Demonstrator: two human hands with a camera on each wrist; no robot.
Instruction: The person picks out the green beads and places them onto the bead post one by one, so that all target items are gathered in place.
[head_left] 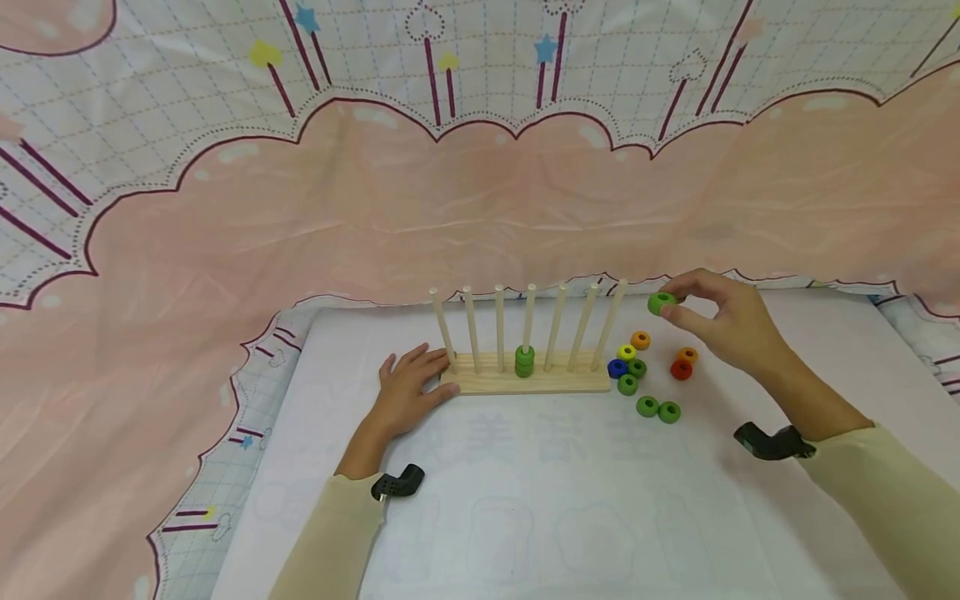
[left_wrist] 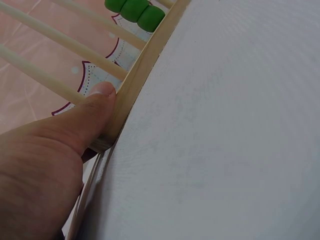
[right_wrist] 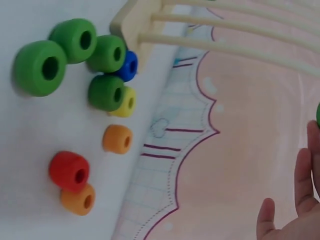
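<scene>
A pale wooden peg stand stands on the white tabletop, with several upright pegs. Green beads are stacked low on its middle peg; three show in the left wrist view. My left hand holds the stand's left end, the thumb along the front edge and the other fingers spread behind. Raised to the right of the pegs, my right hand pinches a green bead between thumb and fingers. Only some fingers and a sliver of that bead enter the right wrist view.
Loose beads lie right of the stand: several green, a blue, a yellow, two orange and a red. A pink patterned cloth hangs behind the table.
</scene>
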